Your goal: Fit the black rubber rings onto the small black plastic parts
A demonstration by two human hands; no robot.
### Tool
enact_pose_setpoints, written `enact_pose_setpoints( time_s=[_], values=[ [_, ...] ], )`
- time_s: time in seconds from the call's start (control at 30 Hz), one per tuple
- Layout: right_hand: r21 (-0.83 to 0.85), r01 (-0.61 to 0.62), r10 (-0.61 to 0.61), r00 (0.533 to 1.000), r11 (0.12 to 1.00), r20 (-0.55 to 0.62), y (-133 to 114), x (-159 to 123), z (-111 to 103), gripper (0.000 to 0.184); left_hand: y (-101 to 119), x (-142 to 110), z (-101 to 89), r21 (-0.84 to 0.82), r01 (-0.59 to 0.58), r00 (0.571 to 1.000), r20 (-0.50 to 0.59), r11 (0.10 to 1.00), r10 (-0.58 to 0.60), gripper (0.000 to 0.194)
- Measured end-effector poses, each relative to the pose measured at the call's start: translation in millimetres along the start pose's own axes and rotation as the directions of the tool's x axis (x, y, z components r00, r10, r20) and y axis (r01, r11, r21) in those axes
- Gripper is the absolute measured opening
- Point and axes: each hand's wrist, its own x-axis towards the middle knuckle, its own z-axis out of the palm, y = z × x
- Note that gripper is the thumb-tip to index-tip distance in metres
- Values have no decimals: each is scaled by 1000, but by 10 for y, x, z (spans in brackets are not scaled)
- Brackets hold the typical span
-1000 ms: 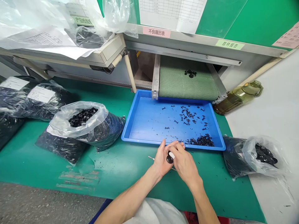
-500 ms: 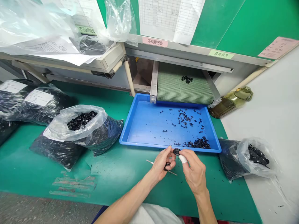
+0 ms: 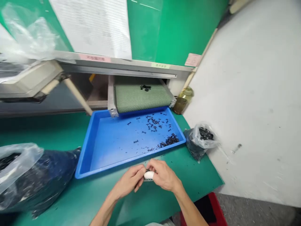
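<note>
Left hand (image 3: 132,179) and right hand (image 3: 164,175) are pinching a small black part (image 3: 147,171) between curled fingers, right over the smooth green table (image 3: 164,201), by the shiny blue plastic tray (image 3: 105,165).

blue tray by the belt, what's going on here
A person's left hand and right hand meet in front of the blue tray, at something small and dark, mostly hidden by the fingers. Scattered black pieces lie in the tray, mostly toward its right side. More black parts sit on the green belt above the tray's far edge.
</note>
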Motion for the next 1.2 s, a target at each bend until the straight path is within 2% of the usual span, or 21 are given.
enact_pose_setpoints(
  time_s=[0.07,0.17,0.27,0.33,0.47,0.57,0.63,0.7,0.77,0.83,0.9,0.97,1.03,1.1,1.2],
  values=[
    [37,24,-22,998,999,-54,37,16,34,16,5,38,27,-84,29,1000,-1,996,-29,43],
    [92,34,-20,988,995,-151,81,28,100,10,25,106,135,-176,48,996,-63,983,-60,46],
    [110,8,21,965,994,-263,128,29,142,13,58,181,239,-199,1,989,-145,980,-31,46],
    [125,-29,67,947,992,-313,180,36,130,21,76,235,279,-254,-5,986,-163,967,-38,43],
    [113,-123,153,935,986,-318,331,77,4,37,90,330,318,-443,14,981,-167,896,-98,38],
    [1,-83,80,952,997,-294,416,92,-103,44,97,381,332,-541,2,973,-195,841,-127,37],
    [-32,-54,41,948,998,-315,436,81,-125,45,111,410,336,-586,-16,964,-223,810,-142,33],
    [45,-67,79,924,997,-374,425,66,-83,40,137,443,345,-620,-39,956,-250,784,-151,28],
    [262,-99,202,892,960,-404,384,61,22,32,175,488,374,-658,-92,949,-285,748,-135,26],
    [563,-98,359,855,820,-374,319,75,164,26,220,546,433,-692,-177,936,-338,700,-98,20],
    [821,-38,482,825,570,-296,243,112,298,29,262,609,517,-700,-275,912,-408,659,-52,13],
    [948,49,549,806,315,-224,180,163,384,36,287,661,603,-681,-350,884,-467,643,-14,9],
    [984,107,592,788,140,-170,144,209,406,40,294,689,669,-646,-404,856,-517,647,18,9],
    [987,153,623,768,47,-149,132,236,378,39,292,692,701,-617,-437,840,-540,654,52,12],
    [981,194,610,777,4,-156,127,236,302,40,310,665,701,-604,-472,837,-537,642,110,23]
  ],
)
